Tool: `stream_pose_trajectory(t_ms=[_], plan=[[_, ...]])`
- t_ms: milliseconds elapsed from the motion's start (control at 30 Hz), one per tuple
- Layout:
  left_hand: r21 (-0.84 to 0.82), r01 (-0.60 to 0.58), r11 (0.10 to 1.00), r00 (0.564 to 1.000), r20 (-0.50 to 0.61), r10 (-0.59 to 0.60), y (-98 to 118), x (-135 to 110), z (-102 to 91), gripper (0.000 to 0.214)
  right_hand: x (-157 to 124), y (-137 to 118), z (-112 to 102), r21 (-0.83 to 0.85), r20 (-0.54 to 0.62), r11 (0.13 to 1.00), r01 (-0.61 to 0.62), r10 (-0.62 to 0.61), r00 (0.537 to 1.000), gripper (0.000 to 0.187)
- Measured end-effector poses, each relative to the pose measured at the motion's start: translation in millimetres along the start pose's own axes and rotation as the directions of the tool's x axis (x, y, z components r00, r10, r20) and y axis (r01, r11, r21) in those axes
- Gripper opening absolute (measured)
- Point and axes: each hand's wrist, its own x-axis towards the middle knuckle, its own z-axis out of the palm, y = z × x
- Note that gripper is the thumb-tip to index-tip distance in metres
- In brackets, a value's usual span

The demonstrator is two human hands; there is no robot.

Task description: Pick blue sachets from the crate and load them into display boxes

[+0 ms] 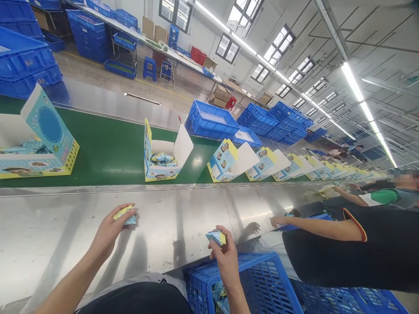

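My left hand [111, 229] is closed on a small yellow and blue packet [125, 214] over the steel ledge [170, 218]. My right hand [225, 255] pinches another such packet [216, 237] just above the rim of a blue crate [262, 274] at my lap. More packets lie inside that crate. On the green belt [108, 148] beyond the ledge stands an open display box [162, 159] partly filled with packets, straight ahead of my hands. A second open box [39, 144] stands at the left.
Several more open boxes [225, 163] run along the belt to the right. A co-worker in a black top [360, 248] reaches an arm [304, 224] onto the ledge at right. Blue crates [212, 120] are stacked beyond the belt.
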Motion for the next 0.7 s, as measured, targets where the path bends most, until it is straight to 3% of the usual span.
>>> stream_pose_trajectory(t_ms=[100, 133, 233, 267, 367, 467, 500, 600, 700], plan=[[-0.018, 0.001, 1.0, 1.0, -0.007, -0.002, 0.1, 4.3, 15.8, 0.086, 10.8, -2.4, -6.1, 0.092, -0.156, 0.995, 0.043, -0.028, 0.987, 0.077], [-0.024, 0.003, 1.0, 1.0, -0.005, -0.003, -0.4, 5.6, 22.0, 0.085, 15.0, -2.5, -7.6, 0.102, -0.161, 0.994, 0.046, -0.029, 0.987, 0.074], [-0.046, 0.025, 0.999, 1.0, -0.005, -0.026, -4.5, 9.2, 44.2, 0.086, 29.8, 0.1, -12.6, 0.045, 0.034, 0.999, 0.005, -0.007, 0.999, 0.067], [-0.055, 0.03, 0.998, 1.0, -0.005, -0.031, -6.8, 10.9, 52.5, 0.086, 35.8, 1.7, -15.0, 0.065, 0.035, 0.998, -0.007, 0.004, 0.999, 0.067], [-0.083, 0.037, 0.996, 0.999, -0.012, -0.038, -14.4, 20.1, 77.0, 0.084, 56.9, 8.5, -23.8, 0.166, -0.124, 0.986, -0.005, 0.026, 0.992, 0.066], [-0.073, 0.035, 0.997, 0.997, -0.066, -0.04, -19.1, 36.1, 98.3, 0.077, 81.5, 16.1, -33.5, 0.094, 0.058, 0.992, -0.079, 0.074, 0.996, 0.067], [-0.056, 0.02, 0.998, 0.996, -0.09, -0.025, -19.4, 42.5, 104.7, 0.073, 90.6, 18.3, -37.0, 0.094, 0.072, 0.991, -0.094, 0.087, 0.994, 0.068], [-0.01, -0.067, 0.998, 0.98, -0.188, 0.064, -17.4, 62.3, 123.6, 0.057, 120.3, 23.7, -49.3, 0.172, -0.041, 0.981, -0.087, 0.096, 0.995, 0.069], [0.1, -0.152, 0.983, 0.936, -0.306, 0.176, -14.0, 80.2, 146.0, 0.052, 150.1, 28.4, -64.3, 0.113, 0.099, 0.985, -0.129, 0.118, 0.988, 0.073]])
